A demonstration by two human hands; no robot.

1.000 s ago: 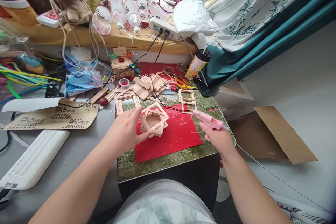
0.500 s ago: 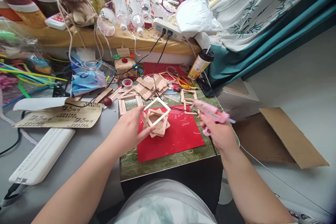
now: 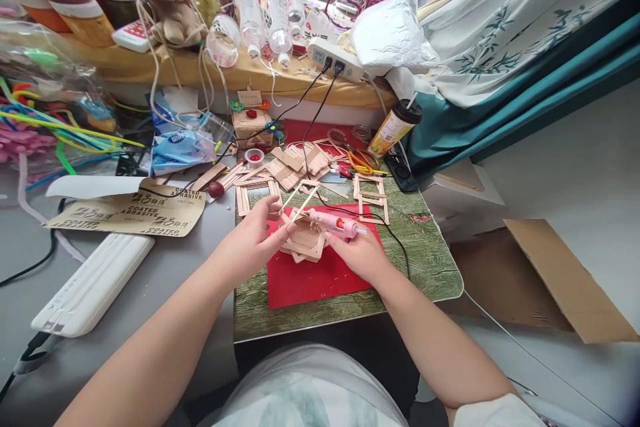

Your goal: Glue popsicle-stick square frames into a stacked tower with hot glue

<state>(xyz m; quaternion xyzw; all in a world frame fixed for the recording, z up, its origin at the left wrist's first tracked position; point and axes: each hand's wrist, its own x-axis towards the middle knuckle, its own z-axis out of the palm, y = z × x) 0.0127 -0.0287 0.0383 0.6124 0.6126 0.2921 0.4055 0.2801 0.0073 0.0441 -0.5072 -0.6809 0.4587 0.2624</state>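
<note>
My left hand is closed on a square frame of wooden sticks, which it holds tilted above a stack. The stack of stick frames, each turned against the one below, rests on a red sheet. In my right hand is a pink glue gun. Its nozzle points left, close to the lower part of the held frame; whether they touch is not clear.
Loose sticks lie in a pile behind the red sheet. Separate stick frames, orange scissors and a drink cup stand or lie behind to the right. Sandpaper is at left. Black cords cross the table.
My right hand has moved left with the glue gun, up to the held frame. My left hand has tilted that frame more steeply. The camera view has shifted slightly.
</note>
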